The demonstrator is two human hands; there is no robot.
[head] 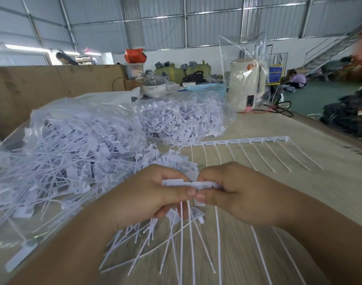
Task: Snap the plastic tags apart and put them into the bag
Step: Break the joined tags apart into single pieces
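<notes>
Your left hand [155,194] and right hand [233,194] both pinch one strip of joined tags [191,184], thumbs meeting at its middle. The strip runs left to right, tails hanging toward you. A second strip [245,140] lies on the table [299,130] (any printing is unreadable). The bag [73,140] sits left.

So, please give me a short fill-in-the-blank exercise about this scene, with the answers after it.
1. Both hands, the left hand and the right hand, pinch a strip of white ____.
2. The uncut strip lies on the ____, beyond the hands.
3. The loose tags on the left spill from a clear plastic ____.

Answers: tags; table; bag
</notes>
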